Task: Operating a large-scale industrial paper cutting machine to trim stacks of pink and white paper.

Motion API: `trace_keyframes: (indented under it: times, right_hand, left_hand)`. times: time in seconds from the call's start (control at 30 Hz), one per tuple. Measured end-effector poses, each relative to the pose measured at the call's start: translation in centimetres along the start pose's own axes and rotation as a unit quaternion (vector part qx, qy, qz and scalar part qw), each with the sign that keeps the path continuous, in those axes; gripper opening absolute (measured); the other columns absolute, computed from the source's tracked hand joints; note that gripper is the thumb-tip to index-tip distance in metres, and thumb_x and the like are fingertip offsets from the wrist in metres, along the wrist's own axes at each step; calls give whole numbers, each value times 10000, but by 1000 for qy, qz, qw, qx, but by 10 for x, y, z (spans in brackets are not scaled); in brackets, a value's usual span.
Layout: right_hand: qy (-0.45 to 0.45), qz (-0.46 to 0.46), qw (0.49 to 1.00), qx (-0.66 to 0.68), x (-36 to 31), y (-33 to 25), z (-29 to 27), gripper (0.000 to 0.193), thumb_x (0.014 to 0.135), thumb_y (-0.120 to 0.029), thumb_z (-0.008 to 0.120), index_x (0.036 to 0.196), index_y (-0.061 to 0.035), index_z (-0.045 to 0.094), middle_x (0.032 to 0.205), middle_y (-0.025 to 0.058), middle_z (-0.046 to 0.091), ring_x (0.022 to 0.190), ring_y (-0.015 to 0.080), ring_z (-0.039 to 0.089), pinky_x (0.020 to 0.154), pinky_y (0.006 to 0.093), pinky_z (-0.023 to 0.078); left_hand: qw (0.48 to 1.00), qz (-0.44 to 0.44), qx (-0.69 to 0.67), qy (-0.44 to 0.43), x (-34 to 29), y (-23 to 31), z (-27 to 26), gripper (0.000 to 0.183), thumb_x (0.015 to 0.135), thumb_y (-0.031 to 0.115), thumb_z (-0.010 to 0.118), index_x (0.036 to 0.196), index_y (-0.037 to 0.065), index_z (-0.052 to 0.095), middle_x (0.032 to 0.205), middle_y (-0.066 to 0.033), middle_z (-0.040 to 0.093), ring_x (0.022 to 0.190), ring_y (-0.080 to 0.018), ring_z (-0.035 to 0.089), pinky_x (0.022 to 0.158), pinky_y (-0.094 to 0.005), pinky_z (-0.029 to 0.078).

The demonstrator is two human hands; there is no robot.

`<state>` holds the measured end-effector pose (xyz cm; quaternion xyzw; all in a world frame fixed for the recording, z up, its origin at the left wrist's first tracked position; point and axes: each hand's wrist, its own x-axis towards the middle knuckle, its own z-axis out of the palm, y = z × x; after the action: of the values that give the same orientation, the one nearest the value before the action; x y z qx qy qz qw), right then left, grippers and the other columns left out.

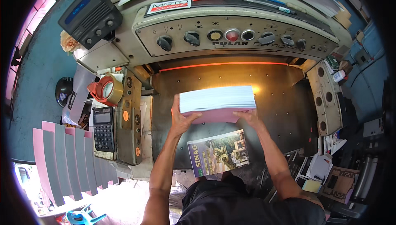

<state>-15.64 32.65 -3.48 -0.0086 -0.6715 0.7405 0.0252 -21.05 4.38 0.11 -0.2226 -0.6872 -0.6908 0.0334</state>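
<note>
The left hand (180, 119) and right hand (248, 117) are holding a thick white-and-pink paper stack (216, 100) by its opposite ends, their fingers (194, 117) gripping its near corners, over the middle of the dark worktop (280, 101), while a colourful magazine (218, 152) is lying at the worktop's near edge.

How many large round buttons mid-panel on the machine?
3: a yellowish button on the left, a red button in the middle, a white button on the right.
</note>
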Motion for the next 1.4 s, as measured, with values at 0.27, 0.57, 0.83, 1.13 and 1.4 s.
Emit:
trace_keyframes:
  times: [0.27, 0.57, 0.83, 1.13, 1.4]
  right_hand:
    - [-34, 8, 997, -70, -5, 12, 8, 748, 722, -41, 828, 1348, -9, 420, 1224, 134, 572, 1163, 234, 537, 1024, 385, 421]
    - [-34, -46, 989, -137, -13, 22, 12, 749, 728, -69, 848, 1326, -18, 400, 1178, 131, 582, 1108, 226, 564, 986, 380, 459]
    - [-46, -41, 981, -182, -10, -5, 5, 714, 747, -102, 850, 1334, 12, 461, 1186, 169, 640, 1154, 245, 611, 999, 386, 496]
    - [154, 144, 969, 127, -51, 19, 78, 528, 782, 14, 773, 1234, 56, 504, 1116, 173, 667, 1003, 225, 685, 916, 354, 581]
    - [280, 251, 856, 356, -80, 88, 130, 228, 846, -32, 727, 1046, -59, 619, 955, 49, 690, 873, 164, 698, 843, 386, 618]
  left_hand:
    - [997, -78, -10, 20, -7, -15, 2, 709, 696, 85, 897, 1215, 44, 415, 1133, -79, 556, 1069, -173, 573, 952, -337, 474]
    - [995, -99, -18, -9, -19, -29, -12, 713, 668, 93, 924, 1223, 27, 480, 1098, -82, 638, 1030, -161, 613, 928, -335, 510]
    - [991, -122, 34, -41, 13, -17, -27, 645, 610, 144, 953, 1149, -20, 640, 1055, -95, 701, 983, -171, 646, 891, -340, 532]
    - [870, -285, 116, -384, 149, -80, -24, 536, 698, 254, 862, 1117, -31, 687, 984, -105, 727, 866, -158, 668, 778, -321, 539]
    - [779, -259, 294, -490, 140, -129, 18, 765, 694, 539, 816, 1228, 21, 637, 1131, -197, 681, 1134, -319, 604, 945, -436, 460]
